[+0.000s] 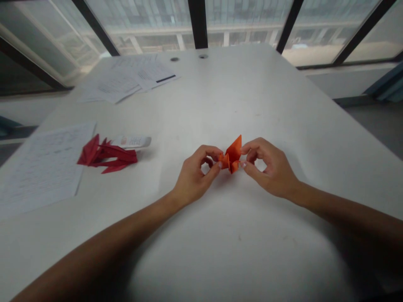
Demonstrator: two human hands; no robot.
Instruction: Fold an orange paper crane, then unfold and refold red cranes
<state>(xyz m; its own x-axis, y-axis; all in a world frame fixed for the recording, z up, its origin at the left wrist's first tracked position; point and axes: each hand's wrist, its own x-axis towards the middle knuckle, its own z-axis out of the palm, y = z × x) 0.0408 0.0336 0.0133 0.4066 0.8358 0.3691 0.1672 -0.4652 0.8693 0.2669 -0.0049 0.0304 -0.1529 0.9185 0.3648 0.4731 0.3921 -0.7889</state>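
Observation:
A small folded orange paper piece is held just above the white table, between both hands. My left hand pinches its left side with thumb and forefinger. My right hand pinches its right side the same way, the other fingers curled. One pointed flap of the paper sticks up between the two hands.
A folded red paper figure lies on the table to the left, beside a small white device. A printed sheet lies at the left edge. More printed papers lie at the far left. Windows run behind the table.

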